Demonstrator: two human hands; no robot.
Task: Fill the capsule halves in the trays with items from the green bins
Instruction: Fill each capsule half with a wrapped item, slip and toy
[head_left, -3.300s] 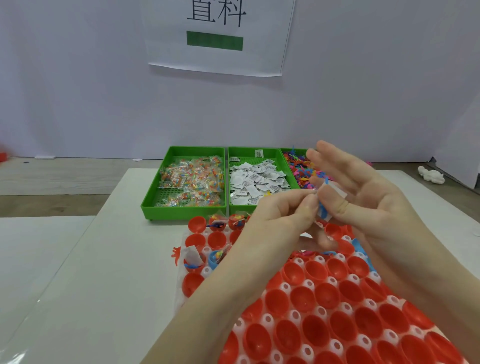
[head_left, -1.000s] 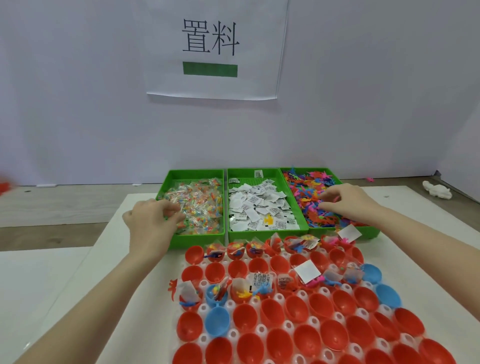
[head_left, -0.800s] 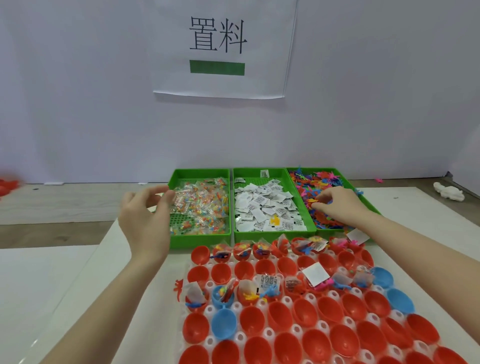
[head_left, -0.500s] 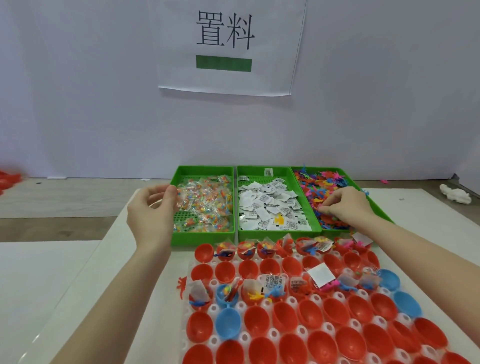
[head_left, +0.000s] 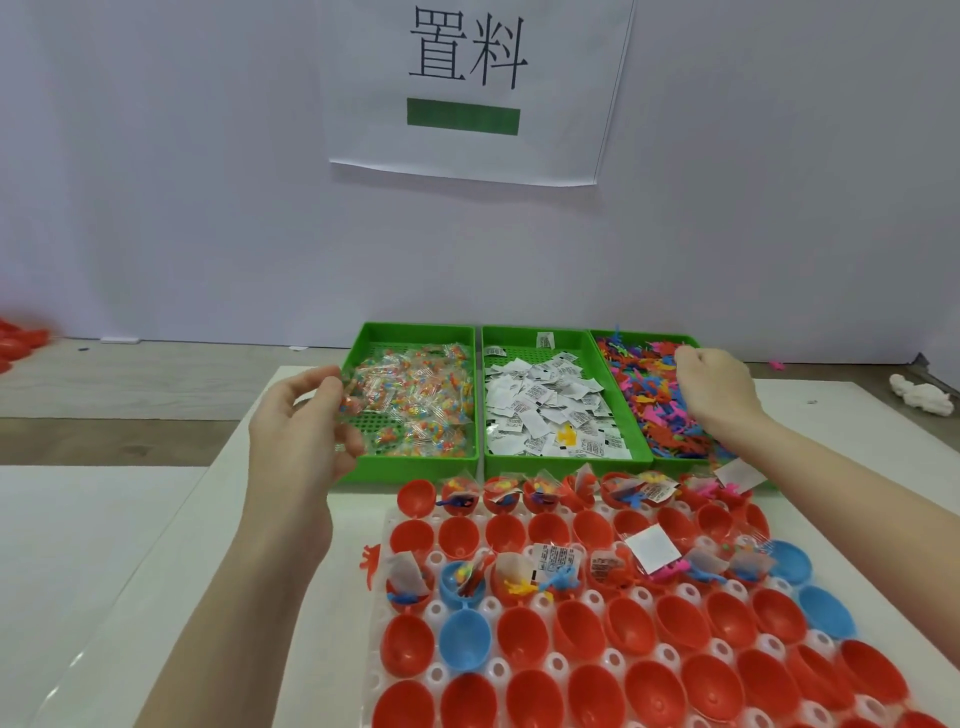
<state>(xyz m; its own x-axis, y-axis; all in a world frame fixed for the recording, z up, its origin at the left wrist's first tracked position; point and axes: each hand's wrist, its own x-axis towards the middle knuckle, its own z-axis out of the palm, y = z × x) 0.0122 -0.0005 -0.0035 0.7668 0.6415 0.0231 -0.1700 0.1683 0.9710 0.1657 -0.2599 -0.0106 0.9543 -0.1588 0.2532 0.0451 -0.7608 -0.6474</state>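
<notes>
A white table (head_left: 156, 571) against a pale wall with one paper sign (head_left: 472, 88) carries a white plastic tray (head_left: 410, 680) of glossy egg-shaped capsule halves (head_left: 524, 631), mostly red, four blue, lying just before three green perforated bins (head_left: 483, 405). They hold clear crinkly packets (head_left: 415, 400), white paper sachets (head_left: 545, 410) and small coloured plastic figures (head_left: 649, 400). The left hand (head_left: 301, 426) pinches a packet at the left bin's edge; the right hand (head_left: 719, 389), fingers curled, digs among the figures, its grasp hidden.

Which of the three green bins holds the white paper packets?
The middle bin, between the bin of clear candy bags on its left and the bin of colourful plastic figures on its right.
</notes>
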